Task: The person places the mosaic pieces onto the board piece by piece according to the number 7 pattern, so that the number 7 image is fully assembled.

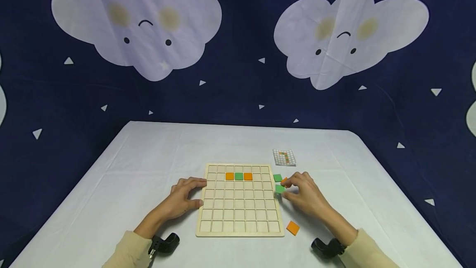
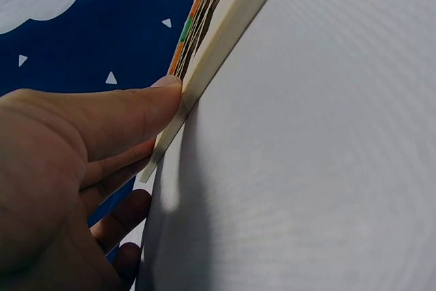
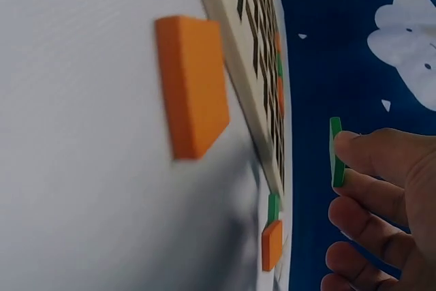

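Presumably for steadiness, the grid board (image 1: 239, 215) is braced at its left edge by the spread left grip (image 1: 182, 199); by the right grip (image 1: 306, 193) a green tile (image 3: 337, 151) is pinched beside the opposite edge, and a loose orange tile (image 1: 293, 228) is seemingly placed within reach.

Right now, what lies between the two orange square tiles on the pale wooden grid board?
In the head view, one green square tile lies between the left orange tile and the right orange tile.
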Action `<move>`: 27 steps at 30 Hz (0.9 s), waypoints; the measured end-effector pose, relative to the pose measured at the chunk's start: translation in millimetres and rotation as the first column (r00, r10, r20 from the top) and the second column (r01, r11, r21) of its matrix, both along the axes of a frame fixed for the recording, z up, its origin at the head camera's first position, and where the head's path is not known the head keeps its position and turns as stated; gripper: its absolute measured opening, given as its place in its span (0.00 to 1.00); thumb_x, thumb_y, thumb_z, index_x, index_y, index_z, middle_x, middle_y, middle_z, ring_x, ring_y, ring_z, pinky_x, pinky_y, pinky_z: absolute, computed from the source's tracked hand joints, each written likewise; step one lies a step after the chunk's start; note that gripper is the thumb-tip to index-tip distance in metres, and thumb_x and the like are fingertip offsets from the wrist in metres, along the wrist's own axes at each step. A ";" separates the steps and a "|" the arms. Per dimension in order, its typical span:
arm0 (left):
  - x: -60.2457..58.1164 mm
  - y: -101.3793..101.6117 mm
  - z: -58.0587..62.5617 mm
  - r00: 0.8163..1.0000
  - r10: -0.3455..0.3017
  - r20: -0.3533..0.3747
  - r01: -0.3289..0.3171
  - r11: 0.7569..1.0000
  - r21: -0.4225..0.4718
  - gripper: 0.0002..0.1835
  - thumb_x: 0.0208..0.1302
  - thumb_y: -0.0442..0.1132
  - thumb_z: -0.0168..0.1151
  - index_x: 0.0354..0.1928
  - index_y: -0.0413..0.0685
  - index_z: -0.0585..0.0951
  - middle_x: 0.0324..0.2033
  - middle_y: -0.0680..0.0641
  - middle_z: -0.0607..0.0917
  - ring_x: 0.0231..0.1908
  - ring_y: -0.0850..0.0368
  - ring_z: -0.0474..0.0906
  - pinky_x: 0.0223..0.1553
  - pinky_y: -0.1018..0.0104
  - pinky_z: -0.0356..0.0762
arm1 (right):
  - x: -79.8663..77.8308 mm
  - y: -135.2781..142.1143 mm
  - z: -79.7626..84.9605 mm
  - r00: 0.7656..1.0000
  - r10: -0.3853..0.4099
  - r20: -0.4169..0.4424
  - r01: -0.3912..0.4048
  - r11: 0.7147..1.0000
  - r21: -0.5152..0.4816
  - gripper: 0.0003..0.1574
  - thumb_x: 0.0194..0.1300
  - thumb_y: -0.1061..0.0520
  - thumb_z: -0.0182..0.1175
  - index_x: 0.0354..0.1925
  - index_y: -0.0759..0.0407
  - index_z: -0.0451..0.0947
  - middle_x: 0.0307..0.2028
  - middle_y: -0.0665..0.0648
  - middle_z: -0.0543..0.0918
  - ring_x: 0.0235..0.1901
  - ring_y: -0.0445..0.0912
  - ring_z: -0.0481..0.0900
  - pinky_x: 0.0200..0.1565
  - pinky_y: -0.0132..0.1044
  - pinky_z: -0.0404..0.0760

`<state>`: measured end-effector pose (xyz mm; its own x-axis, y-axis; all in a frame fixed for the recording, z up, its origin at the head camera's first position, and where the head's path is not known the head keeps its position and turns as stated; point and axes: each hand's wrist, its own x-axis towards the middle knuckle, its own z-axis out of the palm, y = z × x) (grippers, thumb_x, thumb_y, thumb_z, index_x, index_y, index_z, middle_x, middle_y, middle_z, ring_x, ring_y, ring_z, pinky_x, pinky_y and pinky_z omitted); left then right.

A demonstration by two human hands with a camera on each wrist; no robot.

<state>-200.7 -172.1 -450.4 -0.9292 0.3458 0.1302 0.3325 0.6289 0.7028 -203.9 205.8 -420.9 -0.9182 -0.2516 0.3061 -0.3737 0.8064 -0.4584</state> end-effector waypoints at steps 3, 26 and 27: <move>-0.2 0.0 -0.2 1.000 0.001 0.005 -0.001 1.000 0.002 0.27 0.52 0.40 0.68 0.57 0.48 0.77 0.62 0.49 0.74 0.58 0.50 0.63 0.52 0.54 0.52 | -2.1 -6.2 1.8 1.000 0.012 0.010 -0.012 1.000 -0.013 0.13 0.49 0.56 0.71 0.37 0.51 0.84 0.32 0.46 0.78 0.37 0.43 0.67 0.40 0.35 0.66; -0.7 -0.2 -1.0 1.000 -0.002 -0.009 0.002 1.000 0.001 0.27 0.52 0.40 0.69 0.56 0.47 0.77 0.61 0.49 0.75 0.57 0.50 0.63 0.52 0.55 0.52 | -17.1 -42.2 9.2 0.994 0.085 0.067 -0.081 0.995 -0.058 0.14 0.53 0.52 0.68 0.40 0.51 0.84 0.35 0.48 0.79 0.40 0.49 0.70 0.41 0.36 0.66; -0.7 -0.3 -1.1 1.000 0.000 -0.012 0.000 1.000 0.001 0.27 0.52 0.40 0.69 0.56 0.47 0.77 0.61 0.49 0.75 0.56 0.51 0.63 0.52 0.55 0.52 | -18.0 -43.4 9.0 0.994 0.087 0.068 -0.083 0.995 -0.062 0.13 0.53 0.52 0.68 0.39 0.51 0.84 0.35 0.48 0.79 0.40 0.49 0.70 0.41 0.36 0.66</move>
<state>-201.4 -172.4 -451.5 -0.9275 0.3460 0.1415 0.3411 0.6283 0.6992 -221.9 162.5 -411.9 -0.9141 -0.3130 0.2576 -0.4046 0.7438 -0.5320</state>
